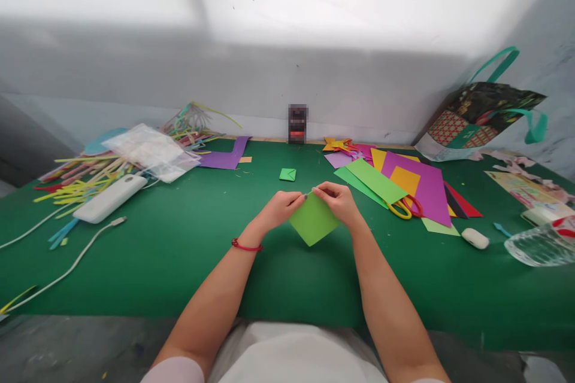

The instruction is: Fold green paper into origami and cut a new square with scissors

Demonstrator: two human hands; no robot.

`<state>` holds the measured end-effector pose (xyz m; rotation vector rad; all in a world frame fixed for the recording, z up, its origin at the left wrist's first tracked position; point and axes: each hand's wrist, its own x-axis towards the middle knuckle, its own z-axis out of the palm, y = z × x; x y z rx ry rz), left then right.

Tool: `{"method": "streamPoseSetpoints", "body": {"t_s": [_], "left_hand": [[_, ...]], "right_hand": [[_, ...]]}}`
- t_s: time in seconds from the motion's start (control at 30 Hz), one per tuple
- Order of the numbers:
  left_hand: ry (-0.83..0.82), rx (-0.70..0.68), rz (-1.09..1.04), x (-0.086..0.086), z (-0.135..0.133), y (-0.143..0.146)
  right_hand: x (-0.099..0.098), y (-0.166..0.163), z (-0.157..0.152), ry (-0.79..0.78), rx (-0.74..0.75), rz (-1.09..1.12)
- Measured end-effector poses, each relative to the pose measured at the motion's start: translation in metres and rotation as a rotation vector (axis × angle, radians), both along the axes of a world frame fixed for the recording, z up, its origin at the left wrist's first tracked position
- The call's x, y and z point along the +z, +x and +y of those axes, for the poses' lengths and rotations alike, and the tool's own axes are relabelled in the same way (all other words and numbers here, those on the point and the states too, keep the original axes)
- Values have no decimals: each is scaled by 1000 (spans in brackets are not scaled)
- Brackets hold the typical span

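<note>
A square of light green paper (313, 221) hangs between my hands over the table, one corner pointing down toward me. My left hand (284, 208), with a red cord on its wrist, pinches it near the top corner. My right hand (336, 198) grips the same top corner from the other side, its fingers closed on the paper. Both sets of fingertips almost meet there and cover that corner. Just beyond my hands, a small folded green paper piece (288, 175) lies flat on the green table (296, 287).
Coloured paper sheets (433, 185) and scissors (401, 208) lie to the right, near a white case (475, 238) and a plastic bottle (541, 245). A patterned bag (480, 116) stands behind. Leftward are paper strips (85, 176), a power bank (110, 198) and cables (85, 257).
</note>
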<state>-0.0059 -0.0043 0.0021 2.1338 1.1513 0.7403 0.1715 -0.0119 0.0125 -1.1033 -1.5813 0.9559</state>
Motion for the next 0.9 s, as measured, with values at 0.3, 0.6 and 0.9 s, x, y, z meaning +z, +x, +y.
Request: {"method": "streamPoseSetpoints", "body": {"t_s": [0.3,0.6,0.9], "left_hand": [[-186,-87,-44,2,-3,2],[-139,-102,6,2,-2,0],[21,-108,60,5,-6,2]], "right_hand": [[1,0,-2,62,31,-106],[2,2,-3,77,130,-145],[1,3,-2,24,194,-128]]}}
